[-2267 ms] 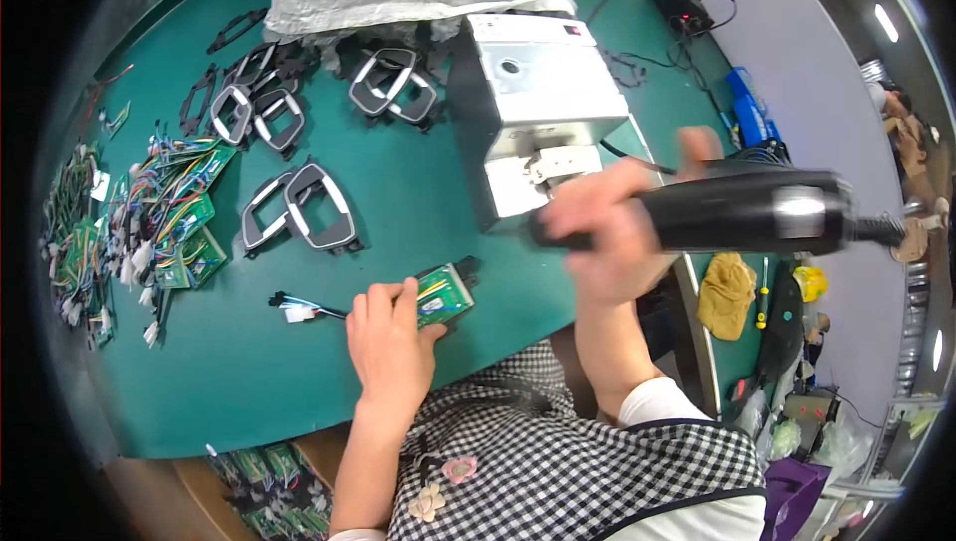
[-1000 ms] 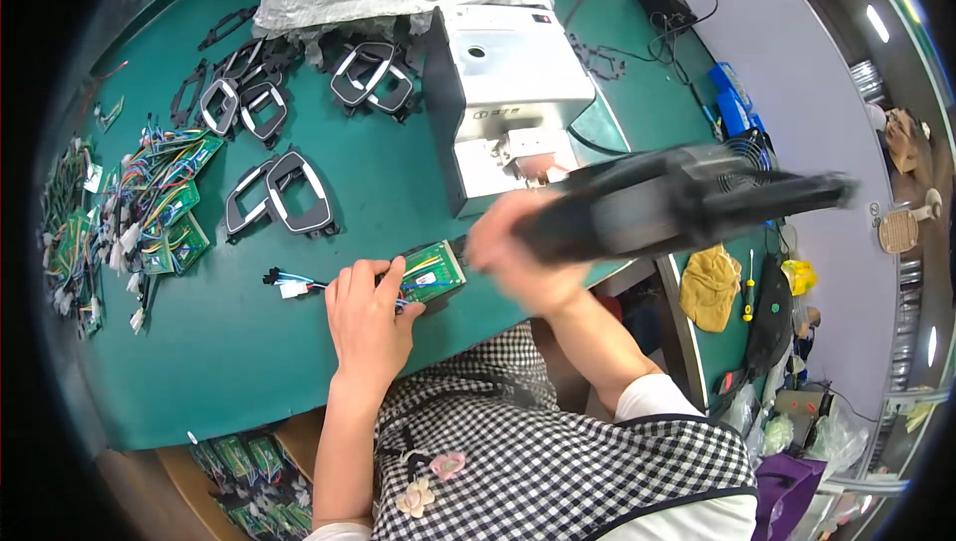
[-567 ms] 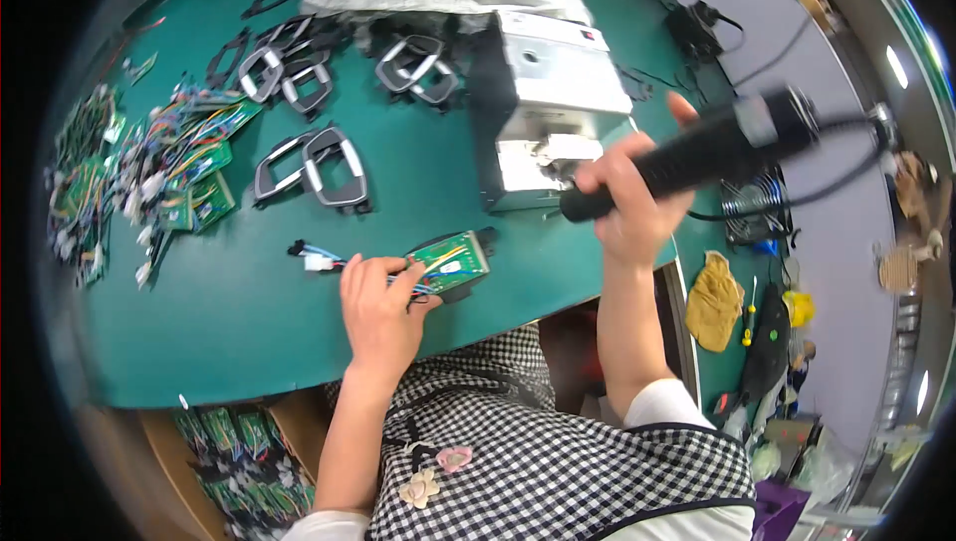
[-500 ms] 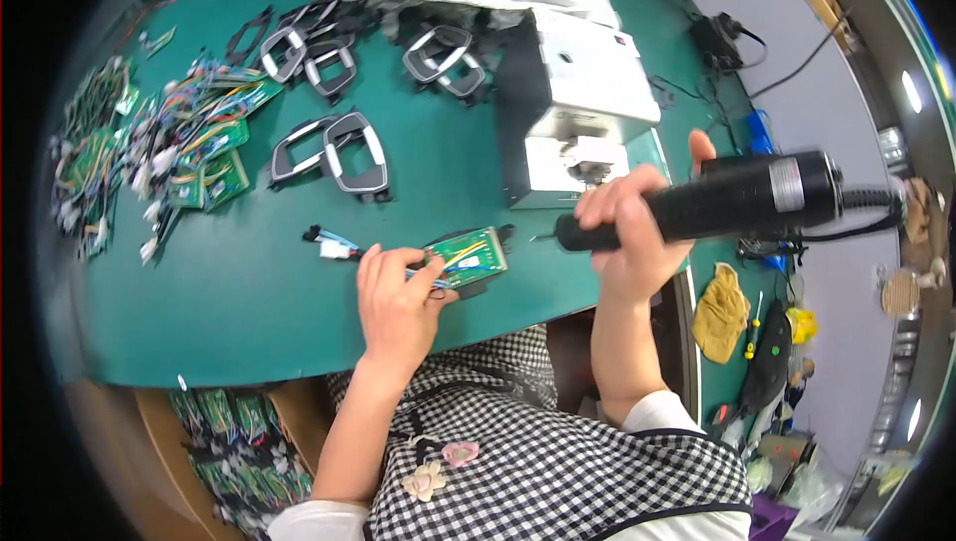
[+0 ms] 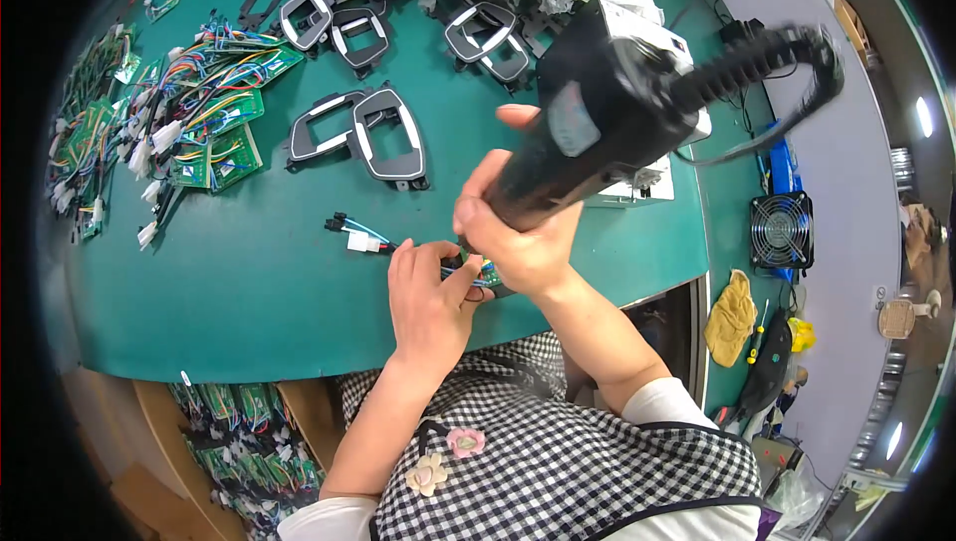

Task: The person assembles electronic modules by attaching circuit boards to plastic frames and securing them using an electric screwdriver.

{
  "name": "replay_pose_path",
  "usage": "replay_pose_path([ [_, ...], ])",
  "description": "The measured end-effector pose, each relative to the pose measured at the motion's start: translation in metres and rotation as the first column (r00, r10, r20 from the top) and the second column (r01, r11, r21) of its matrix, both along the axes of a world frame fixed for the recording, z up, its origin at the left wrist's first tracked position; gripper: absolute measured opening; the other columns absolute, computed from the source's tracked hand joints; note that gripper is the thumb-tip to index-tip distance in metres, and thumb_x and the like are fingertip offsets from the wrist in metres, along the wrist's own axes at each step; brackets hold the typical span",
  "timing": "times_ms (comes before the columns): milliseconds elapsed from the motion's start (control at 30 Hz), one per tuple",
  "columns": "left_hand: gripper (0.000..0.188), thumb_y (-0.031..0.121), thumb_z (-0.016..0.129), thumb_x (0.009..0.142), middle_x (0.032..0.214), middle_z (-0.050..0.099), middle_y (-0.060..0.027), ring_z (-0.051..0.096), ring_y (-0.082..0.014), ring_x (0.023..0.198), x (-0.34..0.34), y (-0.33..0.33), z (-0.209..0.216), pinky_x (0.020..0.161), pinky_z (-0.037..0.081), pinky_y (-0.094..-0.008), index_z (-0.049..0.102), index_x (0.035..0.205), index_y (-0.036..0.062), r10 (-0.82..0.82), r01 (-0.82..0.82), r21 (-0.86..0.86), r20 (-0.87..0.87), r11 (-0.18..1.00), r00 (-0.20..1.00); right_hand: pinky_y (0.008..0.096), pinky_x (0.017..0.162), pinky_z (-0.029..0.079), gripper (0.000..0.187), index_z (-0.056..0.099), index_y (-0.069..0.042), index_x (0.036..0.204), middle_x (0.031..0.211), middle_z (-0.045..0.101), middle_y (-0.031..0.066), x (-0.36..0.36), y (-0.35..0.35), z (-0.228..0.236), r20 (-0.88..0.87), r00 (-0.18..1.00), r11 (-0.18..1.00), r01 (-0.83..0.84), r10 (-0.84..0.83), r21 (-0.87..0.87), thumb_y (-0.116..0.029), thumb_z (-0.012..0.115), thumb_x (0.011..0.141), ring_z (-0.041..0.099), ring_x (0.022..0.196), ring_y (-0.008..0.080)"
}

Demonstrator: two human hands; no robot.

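Observation:
My right hand is wrapped round a black electric screwdriver, tilted with its cable end up to the right. Its lower end points down at a green circuit board; the bit's tip is hidden behind my fingers. My left hand grips that board at its left side, thumb and fingers pressed on it and its wires. A bundle of wires with white and black connectors sticks out to the left of my fingers onto the green table. Most of the board is covered by both hands.
Two black-and-grey frames lie beyond my left hand, with more frames farther back. Wired circuit boards are heaped at left. A white machine stands behind the screwdriver. A box of boards sits below the table edge.
My right hand has brought the screwdriver left and tipped it over the board. My left hand still holds the board. The whole view has shifted slightly.

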State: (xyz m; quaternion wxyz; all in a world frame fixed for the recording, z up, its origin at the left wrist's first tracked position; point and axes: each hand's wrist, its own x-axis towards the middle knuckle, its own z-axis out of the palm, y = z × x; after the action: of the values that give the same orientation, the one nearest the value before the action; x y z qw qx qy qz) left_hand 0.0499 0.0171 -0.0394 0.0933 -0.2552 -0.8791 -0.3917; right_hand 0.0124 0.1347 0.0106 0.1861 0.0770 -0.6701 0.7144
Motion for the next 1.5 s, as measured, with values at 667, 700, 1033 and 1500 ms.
replay_pose_path([
  [667, 0.028, 0.013, 0.07, 0.062, 0.078, 0.051, -0.0071, 0.047, -0.0259, 0.075, -0.008, -0.006, 0.013, 0.071, 0.038, -0.0371, 0.063, 0.088, 0.0061, -0.093, 0.092, -0.052, -0.015, 0.994, 0.996, 0.0244, 0.054, 0.046, 0.06, 0.027, 0.005, 0.123, 0.06, 0.054, 0.0052, 0.024, 0.123, 0.053, -0.374, 0.774, 0.857, 0.495, -0.511, -0.144, 0.003, 0.056, 0.07, 0.054, 0.051, 0.0125],
  [700, 0.028, 0.013, 0.07, 0.062, 0.078, 0.051, -0.0071, 0.047, -0.0259, 0.075, -0.01, -0.005, 0.013, 0.071, 0.038, -0.0371, 0.063, 0.088, 0.0061, -0.1, 0.099, -0.05, -0.018, 0.994, 0.995, 0.0233, 0.053, 0.045, 0.058, 0.03, 0.005, 0.121, 0.06, 0.054, 0.0046, 0.021, 0.122, 0.05, -0.365, 0.777, 0.854, 0.507, -0.512, -0.119, 0.003, 0.057, 0.069, 0.054, 0.051, 0.0117],
  [1033, 0.013, 0.005, 0.067, 0.064, 0.062, 0.048, -0.0051, 0.044, -0.0222, 0.062, -0.025, -0.002, -0.002, 0.057, 0.036, -0.0329, 0.065, 0.076, 0.006, -0.125, 0.125, 0.071, -0.006, 0.99, 0.992, 0.0319, 0.052, 0.046, 0.073, 0.009, -0.005, 0.132, 0.063, 0.049, 0.0077, 0.067, 0.057, 0.03, -0.256, 0.92, 0.943, 0.241, -0.298, -0.231, -0.003, 0.055, 0.075, 0.052, 0.052, 0.0168],
  [1500, 0.012, 0.004, 0.068, 0.058, 0.062, 0.044, -0.0003, 0.043, -0.0188, 0.064, -0.025, -0.001, -0.008, 0.058, 0.034, -0.0308, 0.062, 0.066, 0.0105, -0.108, 0.109, 0.069, -0.013, 0.992, 0.994, 0.0296, 0.06, 0.047, 0.065, 0.018, -0.001, 0.125, 0.065, 0.052, 0.0095, 0.041, 0.007, -0.009, -0.077, 0.997, 1.0, 0.022, -0.02, 0.017, 0.007, 0.053, 0.071, 0.052, 0.057, 0.0165],
])
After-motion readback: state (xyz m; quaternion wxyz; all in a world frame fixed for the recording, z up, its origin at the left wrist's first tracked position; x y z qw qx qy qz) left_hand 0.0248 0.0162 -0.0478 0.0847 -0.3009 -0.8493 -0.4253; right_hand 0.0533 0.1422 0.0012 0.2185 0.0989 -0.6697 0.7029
